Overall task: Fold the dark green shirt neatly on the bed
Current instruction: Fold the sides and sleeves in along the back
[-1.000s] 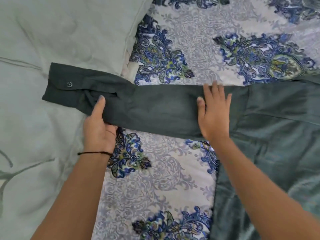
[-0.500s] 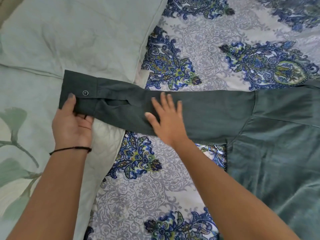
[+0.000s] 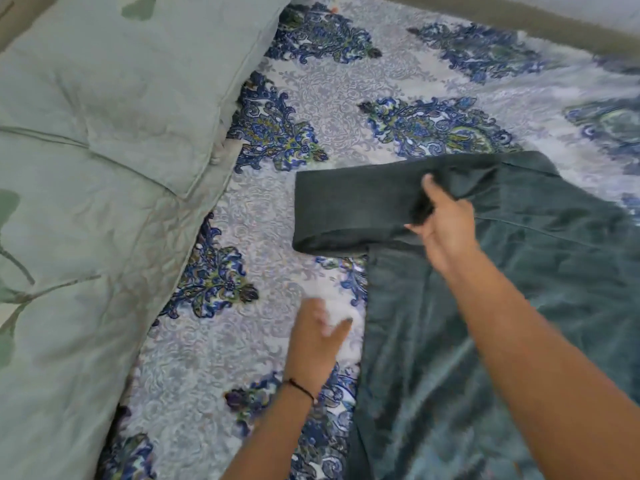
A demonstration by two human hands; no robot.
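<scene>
- While the dark green shirt (image 3: 485,341) is lying spread on the right side of the bed (image 3: 311,98), its sleeve (image 3: 346,209) is lying doubled back toward the shoulder.
- The right hand (image 3: 446,226) is pinching the sleeve's loose end, fingers curled round the cloth near the shoulder seam.
- The left hand (image 3: 318,341) is hovering over the patterned cover just beside the shirt's side edge; it is blurred, but the fingers are looking spread and holding nothing.
- By my judgement the work is sitting at an early stage: one sleeve is coming in, the body is lying unfolded, and the far side is out of sight.
- A pale green pillow (image 3: 121,81) is resting at the left.
</scene>
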